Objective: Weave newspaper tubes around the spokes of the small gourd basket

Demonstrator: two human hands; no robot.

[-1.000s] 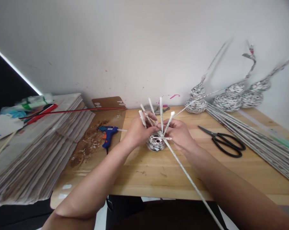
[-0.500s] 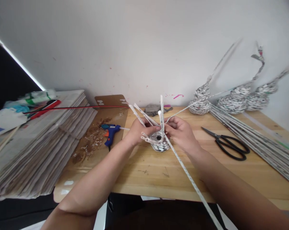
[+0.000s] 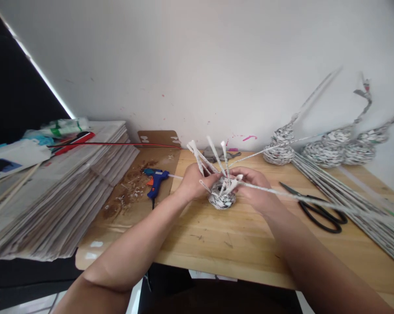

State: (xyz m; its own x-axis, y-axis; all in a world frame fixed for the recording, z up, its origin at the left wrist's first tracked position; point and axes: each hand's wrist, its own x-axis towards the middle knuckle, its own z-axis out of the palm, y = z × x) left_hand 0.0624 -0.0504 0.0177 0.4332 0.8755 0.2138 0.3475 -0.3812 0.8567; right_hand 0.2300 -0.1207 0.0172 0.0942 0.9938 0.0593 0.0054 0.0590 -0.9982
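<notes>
A small round woven piece of rolled newspaper (image 3: 222, 199) sits on the wooden table, with several paper tubes sticking up and out of it. My left hand (image 3: 198, 181) is closed on its left side, thumb on the rim among the tubes. On the right side my right hand (image 3: 251, 183) is closed at the rim, pinching a paper strand; its fingertips are partly hidden. One long strand (image 3: 291, 196) runs from there to the right over my forearm, and another reaches back right towards the woven gourd shapes.
Black scissors (image 3: 321, 211) and a bundle of paper tubes (image 3: 350, 198) lie at right. Woven gourd shapes (image 3: 279, 150) stand against the wall. A blue glue gun (image 3: 156, 183) lies left, beside a tall newspaper stack (image 3: 69, 196). A grey cloth (image 3: 213, 153) lies behind my hands.
The long strand has swung from pointing down towards me to stretching out right across the scissors. The upright tubes have shifted, and the view has moved slightly left.
</notes>
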